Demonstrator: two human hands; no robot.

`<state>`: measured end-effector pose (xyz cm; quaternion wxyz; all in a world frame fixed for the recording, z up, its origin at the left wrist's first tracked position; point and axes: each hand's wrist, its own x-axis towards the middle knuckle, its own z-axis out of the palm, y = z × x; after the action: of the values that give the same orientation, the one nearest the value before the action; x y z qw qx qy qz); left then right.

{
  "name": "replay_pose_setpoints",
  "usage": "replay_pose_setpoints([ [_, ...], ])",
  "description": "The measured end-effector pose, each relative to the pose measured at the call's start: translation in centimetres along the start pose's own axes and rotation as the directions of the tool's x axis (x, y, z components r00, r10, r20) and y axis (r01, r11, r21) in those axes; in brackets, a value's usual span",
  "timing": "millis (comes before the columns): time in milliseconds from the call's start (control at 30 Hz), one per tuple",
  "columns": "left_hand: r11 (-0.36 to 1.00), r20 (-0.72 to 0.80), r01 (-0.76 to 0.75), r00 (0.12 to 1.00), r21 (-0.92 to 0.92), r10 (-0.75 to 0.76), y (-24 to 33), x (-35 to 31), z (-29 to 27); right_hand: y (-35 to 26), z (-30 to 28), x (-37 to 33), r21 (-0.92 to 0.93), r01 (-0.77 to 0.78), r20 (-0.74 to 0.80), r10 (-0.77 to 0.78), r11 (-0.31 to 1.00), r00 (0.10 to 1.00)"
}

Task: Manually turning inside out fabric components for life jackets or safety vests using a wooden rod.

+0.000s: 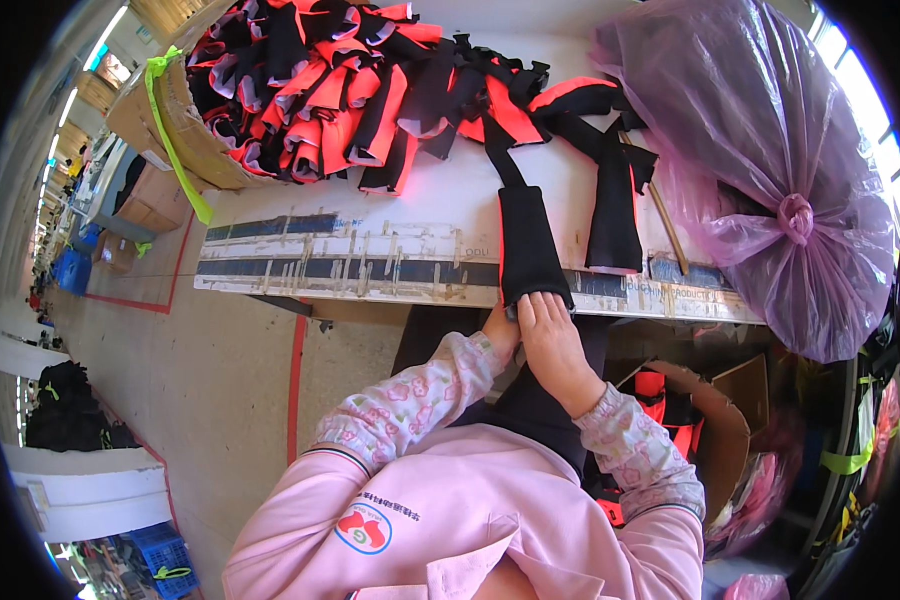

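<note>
A black fabric strip with an orange side edge [531, 240] lies over the front of the white worktable, its near end at the table's edge. Both of my hands are at that end. My right hand [553, 345] is closed on it, fingers bent over the top of the fabric. My left hand [501, 332] grips the same end from beside and beneath, with most of its fingers hidden. From the strip's far end a narrow black band runs back to more joined black-and-orange pieces [510, 110]. Another black strip [615, 215] rests to the right.
A big heap of black-and-orange pieces [320, 100] spills from a cardboard box [175, 120] at the back left. A knotted purple plastic bag [760, 130] bulges over the table's right side. Beside it lies a thin wooden stick [667, 225]. An open carton [720, 420] stands below right.
</note>
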<state>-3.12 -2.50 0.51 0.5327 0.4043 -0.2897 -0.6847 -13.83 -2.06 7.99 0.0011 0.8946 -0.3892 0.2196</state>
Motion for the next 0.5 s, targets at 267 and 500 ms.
replay_pose_setpoints([
  [267, 0.988, -0.175, 0.052, 0.984, 0.144, -0.026, -3.3, 0.4, -1.2, 1.7, 4.1, 0.0, -0.016, -0.165, 0.301, 0.162, 0.986, 0.940],
  [500, 0.978, -0.108, 0.080, 0.992, 0.194, -0.060, -4.9, -0.7, -2.3, 2.4, 5.4, -0.8, 0.272, -0.198, 0.382, 0.084, 0.942, 0.920],
])
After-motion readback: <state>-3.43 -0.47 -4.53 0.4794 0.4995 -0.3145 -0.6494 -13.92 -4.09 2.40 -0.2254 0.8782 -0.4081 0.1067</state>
